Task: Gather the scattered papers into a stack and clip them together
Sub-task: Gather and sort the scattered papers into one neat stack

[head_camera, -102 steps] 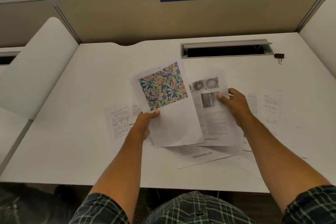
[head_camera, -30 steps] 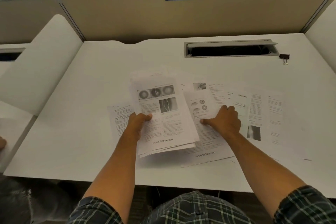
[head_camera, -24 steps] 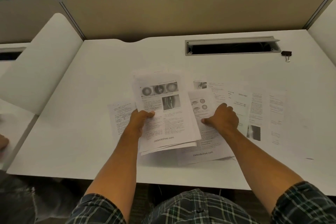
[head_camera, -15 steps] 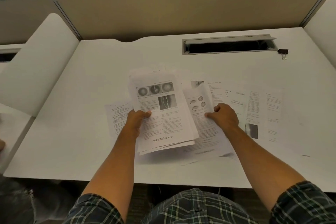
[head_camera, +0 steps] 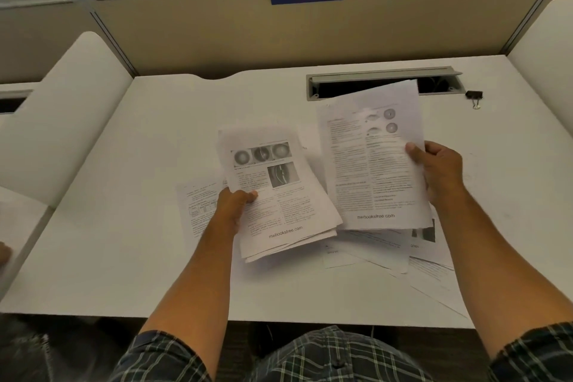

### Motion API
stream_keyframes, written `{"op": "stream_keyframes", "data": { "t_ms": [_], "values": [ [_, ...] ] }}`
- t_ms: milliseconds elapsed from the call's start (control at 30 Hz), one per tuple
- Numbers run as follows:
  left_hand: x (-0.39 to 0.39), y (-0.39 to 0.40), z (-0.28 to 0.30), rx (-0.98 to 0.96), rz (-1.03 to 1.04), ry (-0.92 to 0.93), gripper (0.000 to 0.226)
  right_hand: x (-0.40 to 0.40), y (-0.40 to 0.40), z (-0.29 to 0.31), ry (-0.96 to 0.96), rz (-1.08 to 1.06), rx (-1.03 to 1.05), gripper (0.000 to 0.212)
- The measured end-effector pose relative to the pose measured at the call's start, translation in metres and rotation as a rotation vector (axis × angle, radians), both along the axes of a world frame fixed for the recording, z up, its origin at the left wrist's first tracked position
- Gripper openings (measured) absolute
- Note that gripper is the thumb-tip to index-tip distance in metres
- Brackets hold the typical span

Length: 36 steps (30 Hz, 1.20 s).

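- The left hand (head_camera: pixel 233 205) holds a stack of papers (head_camera: pixel 276 195) above the middle of the desk (head_camera: pixel 124 195)
- To the right of it, the right hand (head_camera: pixel 440 170) holds a single sheet (head_camera: pixel 372 158) by its right edge
- Loose sheets (head_camera: pixel 387 253) lie on the desk under both, and one sheet (head_camera: pixel 198 205) lies left of the stack
- The binder clip (head_camera: pixel 474 98) lies far behind on the right, beside the cable slot (head_camera: pixel 381 84)
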<state>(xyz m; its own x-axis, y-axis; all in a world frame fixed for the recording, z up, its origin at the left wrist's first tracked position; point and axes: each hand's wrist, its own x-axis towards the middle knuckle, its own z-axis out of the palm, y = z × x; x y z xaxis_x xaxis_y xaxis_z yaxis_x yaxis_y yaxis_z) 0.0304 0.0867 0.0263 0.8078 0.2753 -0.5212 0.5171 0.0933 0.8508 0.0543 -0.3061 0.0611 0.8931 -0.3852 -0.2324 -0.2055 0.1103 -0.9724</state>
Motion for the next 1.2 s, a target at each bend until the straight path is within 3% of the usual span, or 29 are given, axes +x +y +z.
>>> {"op": "stream_keyframes", "data": {
  "t_ms": [133,267,500,700,800,900,1067,1200],
  "values": [
    [0.000,-0.001,0.001,0.045,-0.103,-0.028,0.042,-0.007,0.003,0.001,-0.041,-0.026,0.213,0.029],
    [0.002,-0.009,0.005,0.031,-0.235,-0.077,0.048,-0.007,0.016,0.003,-0.031,0.022,0.294,0.028],
    [0.006,-0.029,0.016,-0.121,-0.262,-0.097,0.038,-0.002,0.058,-0.008,0.041,0.172,-0.104,0.025],
    [0.006,-0.040,0.021,-0.088,-0.239,-0.173,0.030,-0.001,0.075,-0.012,0.059,0.166,-0.474,0.037],
    [0.006,-0.042,0.020,-0.033,-0.279,-0.230,0.036,0.000,0.083,-0.010,0.057,0.188,-0.542,0.039],
    [0.006,-0.040,0.016,-0.089,-0.249,-0.231,0.036,0.001,0.089,-0.007,0.071,0.222,-0.415,0.037],
    [0.006,-0.031,0.010,-0.199,-0.212,-0.229,0.020,0.002,0.085,-0.003,0.109,0.235,0.057,0.034],
    [0.006,-0.024,0.004,-0.248,-0.177,-0.202,0.021,0.000,0.082,0.007,0.032,0.222,0.033,0.032]
  ]
}}
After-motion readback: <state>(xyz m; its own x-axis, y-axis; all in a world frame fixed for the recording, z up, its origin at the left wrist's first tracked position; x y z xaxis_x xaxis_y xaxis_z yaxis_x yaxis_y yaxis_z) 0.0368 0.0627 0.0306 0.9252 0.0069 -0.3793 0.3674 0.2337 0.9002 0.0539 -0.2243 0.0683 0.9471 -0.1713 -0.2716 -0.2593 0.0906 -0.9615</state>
